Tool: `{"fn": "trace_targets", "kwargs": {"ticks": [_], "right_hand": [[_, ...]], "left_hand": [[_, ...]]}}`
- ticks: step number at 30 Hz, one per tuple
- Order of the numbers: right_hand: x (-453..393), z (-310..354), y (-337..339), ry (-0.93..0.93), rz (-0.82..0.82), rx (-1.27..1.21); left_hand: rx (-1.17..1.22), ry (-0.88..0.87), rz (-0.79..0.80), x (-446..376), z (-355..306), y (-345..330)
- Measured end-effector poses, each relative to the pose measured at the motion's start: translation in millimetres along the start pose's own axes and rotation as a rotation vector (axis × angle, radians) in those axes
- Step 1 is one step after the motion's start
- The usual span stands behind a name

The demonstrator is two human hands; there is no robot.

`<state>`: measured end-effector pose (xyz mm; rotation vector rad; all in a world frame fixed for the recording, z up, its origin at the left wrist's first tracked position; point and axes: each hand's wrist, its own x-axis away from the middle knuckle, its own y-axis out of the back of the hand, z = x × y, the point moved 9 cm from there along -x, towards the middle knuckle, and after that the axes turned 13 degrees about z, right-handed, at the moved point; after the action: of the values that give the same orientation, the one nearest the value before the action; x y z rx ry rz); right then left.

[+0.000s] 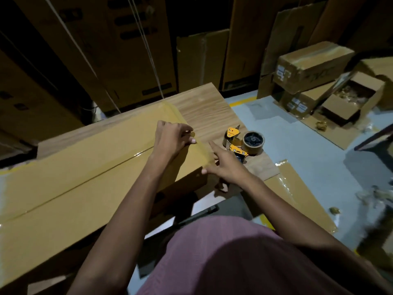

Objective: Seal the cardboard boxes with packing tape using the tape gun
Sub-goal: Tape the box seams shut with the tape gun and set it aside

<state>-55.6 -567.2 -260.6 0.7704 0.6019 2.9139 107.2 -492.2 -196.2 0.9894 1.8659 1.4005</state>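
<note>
dim, warm light | glare on tape [136,155] | edges blurred, bowed

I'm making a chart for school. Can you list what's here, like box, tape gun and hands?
box: long, flaps shut, lying on the table
tape: shiny strips along the seam and right end
tape gun: lying on the table, right of the box, untouched
left hand: fingers curled, on the box's taped end
right hand: fingers spread, at the box's corner

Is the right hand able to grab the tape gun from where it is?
Probably yes. The right hand lies open at the box corner, and the tape gun sits just beyond its fingers on the table, nothing between.
</note>
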Motion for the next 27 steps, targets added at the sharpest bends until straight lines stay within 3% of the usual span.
{"fn": "trace_targets", "kwargs": {"ticks": [2, 5, 9, 11, 13, 16, 19, 23, 27], "right_hand": [[-2.3, -6.4, 2.0, -0.032, -0.057, 0.051], [0.9, -18.1, 11.6, -0.065, -0.223, -0.065], [22.7, -10.9, 21.5, -0.143, -0.257, 0.140], [38.1, 6.3, 30.3, -0.114, -0.407, 0.191], [44.5, 16.4, 32.0, -0.075, -0.545, 0.081], [36.4, 33.5, 16.7, -0.013, -0.525, 0.090], [25.6, 33.5, 3.9, 0.014, -0.468, 0.243], [23.2, 27.4, 9.2, 0.056, -0.571, 0.300], [19.6, 5.2, 15.8, -0.020, -0.558, 0.040]], "left_hand": [[0.061, -0.053, 0.030, -1.4, 2.8, -2.9], [0.132, -0.129, 0.017, 2.5, 6.3, -6.9], [0.250, -0.192, -0.008, 9.9, 13.0, -6.3], [0.230, -0.270, -0.041, 13.4, 11.2, -2.2], [0.185, -0.392, -0.061, 17.9, 5.0, 0.2], [0.122, -0.561, -0.033, 26.1, -10.7, -6.6], [0.161, -0.552, -0.035, 22.9, -7.7, -11.2], [0.215, -0.436, 0.003, 13.5, 5.2, -16.5], [0.272, -0.409, 0.066, 11.0, 6.4, -20.8]]}}
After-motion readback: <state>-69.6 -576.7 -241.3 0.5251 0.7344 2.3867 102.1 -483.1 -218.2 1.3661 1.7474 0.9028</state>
